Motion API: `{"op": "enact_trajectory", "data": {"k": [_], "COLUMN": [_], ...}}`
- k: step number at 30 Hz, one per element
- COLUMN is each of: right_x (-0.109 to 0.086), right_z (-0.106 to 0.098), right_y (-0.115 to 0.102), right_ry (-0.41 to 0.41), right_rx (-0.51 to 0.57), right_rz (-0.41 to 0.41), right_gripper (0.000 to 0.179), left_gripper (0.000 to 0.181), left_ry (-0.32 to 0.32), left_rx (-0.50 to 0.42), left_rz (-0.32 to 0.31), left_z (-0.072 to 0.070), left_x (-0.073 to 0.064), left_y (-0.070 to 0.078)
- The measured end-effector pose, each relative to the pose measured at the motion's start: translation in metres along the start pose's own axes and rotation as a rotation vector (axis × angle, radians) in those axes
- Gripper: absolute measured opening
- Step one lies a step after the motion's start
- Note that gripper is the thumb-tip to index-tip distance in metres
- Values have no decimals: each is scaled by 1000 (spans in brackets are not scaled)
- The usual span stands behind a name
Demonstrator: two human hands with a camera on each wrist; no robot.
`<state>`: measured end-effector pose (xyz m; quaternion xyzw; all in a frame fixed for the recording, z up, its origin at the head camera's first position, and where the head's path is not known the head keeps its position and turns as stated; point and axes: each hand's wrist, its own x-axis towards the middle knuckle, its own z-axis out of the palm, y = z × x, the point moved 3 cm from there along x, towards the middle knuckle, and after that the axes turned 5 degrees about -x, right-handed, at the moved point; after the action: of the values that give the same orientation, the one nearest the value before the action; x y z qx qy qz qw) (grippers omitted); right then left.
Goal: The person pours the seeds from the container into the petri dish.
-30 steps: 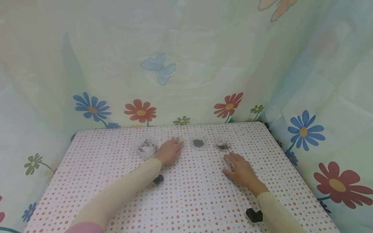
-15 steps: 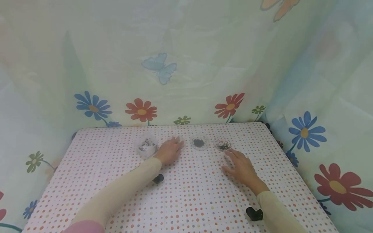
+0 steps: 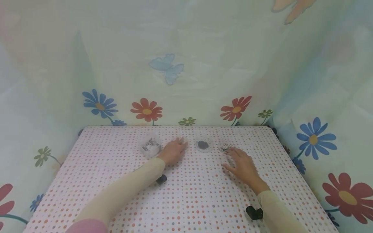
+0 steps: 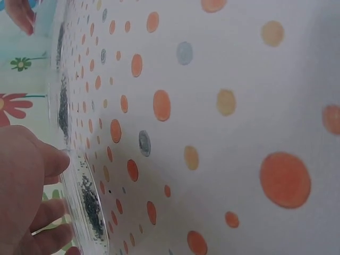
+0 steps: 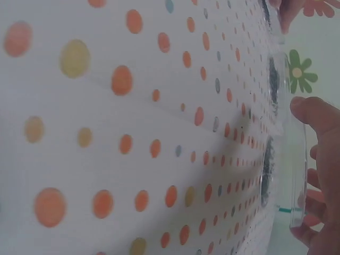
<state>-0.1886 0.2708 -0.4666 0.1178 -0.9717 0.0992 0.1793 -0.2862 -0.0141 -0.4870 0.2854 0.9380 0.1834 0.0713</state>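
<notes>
In the head view my left hand [image 3: 174, 151] rests at a shallow clear dish, mostly hidden there. The left wrist view shows thumb and fingertips gripping the rim of this petri dish [image 4: 91, 207], which has black granules inside. My right hand [image 3: 243, 166] holds a clear round lid [image 5: 299, 175] by its edges, thumb on one side and fingers on the other. The lid is raised over a second petri dish [image 5: 268, 172] with dark granules, partly covered by the fingertips in the head view. Between the hands lies a third petri dish [image 3: 203, 145] with dark grains.
Left of my left hand stands a clear container [image 3: 151, 146] with white and dark bits. All stand near the back of a table with a dotted cloth [image 3: 186, 197]. A flowered curtain [image 3: 204, 87] hangs behind and along the sides. Dark devices sit at both wrists.
My right hand has moved slightly forward with the lid, so its fingertips now overlap the right-hand dish. My left hand stays at its dish. The head view has shifted a little.
</notes>
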Motion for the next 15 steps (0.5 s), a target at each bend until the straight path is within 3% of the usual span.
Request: {"op": "enact_trajectory", "data": {"k": [11, 15], "right_x": [16, 19], "right_z": [6, 9], "right_y": [6, 10], "right_ry": [-114, -131], "right_rx": [-3, -13], "right_rz": [84, 84], "right_gripper": [61, 63], "left_gripper": [49, 48], "left_ry": [-9, 4], "left_rx": [-27, 1], "left_rz": [-13, -1], "left_z": [-4, -1], "left_x": [-3, -1], "left_y": [2, 1]}}
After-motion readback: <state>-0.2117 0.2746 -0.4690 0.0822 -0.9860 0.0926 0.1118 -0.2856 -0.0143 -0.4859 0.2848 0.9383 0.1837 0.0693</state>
